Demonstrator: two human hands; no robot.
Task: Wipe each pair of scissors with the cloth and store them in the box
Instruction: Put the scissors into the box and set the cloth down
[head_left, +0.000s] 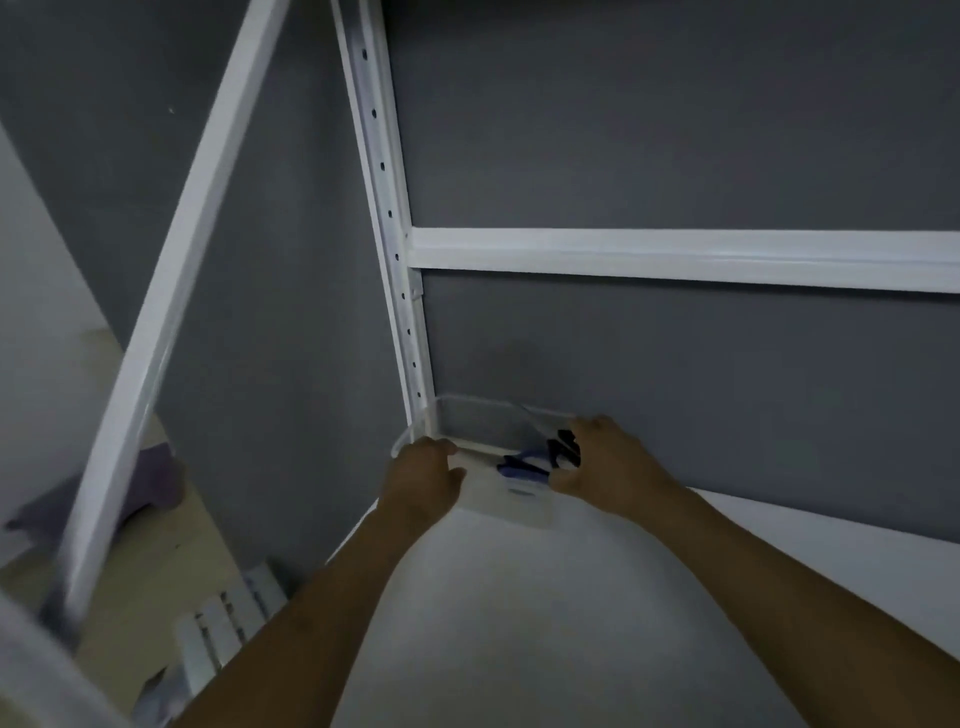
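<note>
Box: clear plastic rectangular box (470, 404), centre of frame, at back-left corner of flat white shelf board (519, 613), just beside white perforated metal upright (393, 244). Motion blur, so can't tell if it sits on the board or is held just off it.
Scissors: scissors (522, 463) lie inside the box twd its right end. Blue handles in the middle, black handles nearer the right wall. Too blurred to count pairs.
L hand: left hand (423, 470) grips box's near-left corner. Fingers curled over the rim, pressed together, thumb along the near wall.
R hand: right hand (605, 460) grips box's right end. Fingers curled over the rim, close together, tips hidden by the black handles.
Arms: both bare forearms run up from the bottom edge of frame.
Cloth: crumpled purple cloth (156, 480), left-centre of frame, on a beige surface (156, 566), well apart from the box, partly behind a slanted white post (171, 291).
Backdrop: flat grey wall (675, 130) behind the shelf. White horizontal rail (675, 255) crosses right-centre, meeting the upright.
Lower left: white ribbed item (234, 618), too blurred to identify.
</note>
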